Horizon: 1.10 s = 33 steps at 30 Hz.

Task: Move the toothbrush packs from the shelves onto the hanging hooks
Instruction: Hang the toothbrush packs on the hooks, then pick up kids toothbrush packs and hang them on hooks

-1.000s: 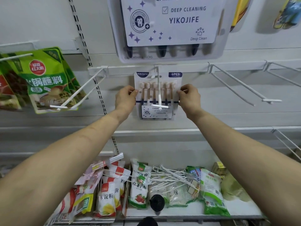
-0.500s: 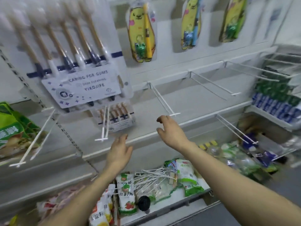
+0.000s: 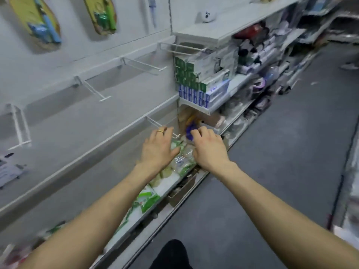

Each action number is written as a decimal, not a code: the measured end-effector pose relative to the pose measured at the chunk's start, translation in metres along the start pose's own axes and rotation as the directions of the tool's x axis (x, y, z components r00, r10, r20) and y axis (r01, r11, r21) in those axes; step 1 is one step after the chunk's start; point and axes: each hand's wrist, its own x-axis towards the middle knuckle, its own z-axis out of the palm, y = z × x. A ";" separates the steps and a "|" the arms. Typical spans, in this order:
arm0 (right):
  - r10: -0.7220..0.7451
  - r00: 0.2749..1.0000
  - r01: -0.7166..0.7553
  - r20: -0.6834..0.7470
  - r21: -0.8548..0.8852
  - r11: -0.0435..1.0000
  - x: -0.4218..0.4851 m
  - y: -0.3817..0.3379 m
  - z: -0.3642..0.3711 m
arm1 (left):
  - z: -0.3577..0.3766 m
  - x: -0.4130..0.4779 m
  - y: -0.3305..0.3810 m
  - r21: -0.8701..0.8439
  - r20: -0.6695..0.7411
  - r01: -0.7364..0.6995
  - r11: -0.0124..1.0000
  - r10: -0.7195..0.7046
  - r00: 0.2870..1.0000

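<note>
Two yellow toothbrush packs (image 3: 37,22), printed with cartoon figures, are seen hung at the upper left of the frame. The left hand (image 3: 158,150) and right hand (image 3: 208,147) are held out empty, fingers loose, above green bags (image 3: 182,164) on the bottom shelf (image 3: 165,186).

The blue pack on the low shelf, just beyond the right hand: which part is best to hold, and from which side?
Probably pinch the blue pack by its upper end, which sticks up above the bags. Come from the aisle, in front: the shelf of boxes overhangs it and the wall closes its left. Blur hides its exact shape.
</note>
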 end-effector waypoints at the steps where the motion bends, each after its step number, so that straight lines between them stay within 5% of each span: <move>1: 0.052 0.999 -0.052 -0.001 -0.013 0.999 -0.004 0.022 -0.001 | 0.004 0.015 0.024 0.006 0.006 -0.052 0.999 0.052 0.999; 8: 0.370 0.929 -0.367 0.012 -0.113 0.924 -0.003 0.161 -0.002 | 0.052 0.118 0.163 0.044 0.104 -0.321 0.946 0.315 0.943; 15: 0.559 0.829 -0.551 -0.001 -0.174 0.816 0.062 0.311 0.009 | 0.117 0.268 0.265 -0.003 0.160 -0.445 0.896 0.440 0.884; 33: 0.828 0.558 -0.819 -0.059 -0.203 0.537 0.159 0.708 -0.024 | 0.224 0.589 0.592 -0.180 0.153 -0.719 0.672 0.741 0.654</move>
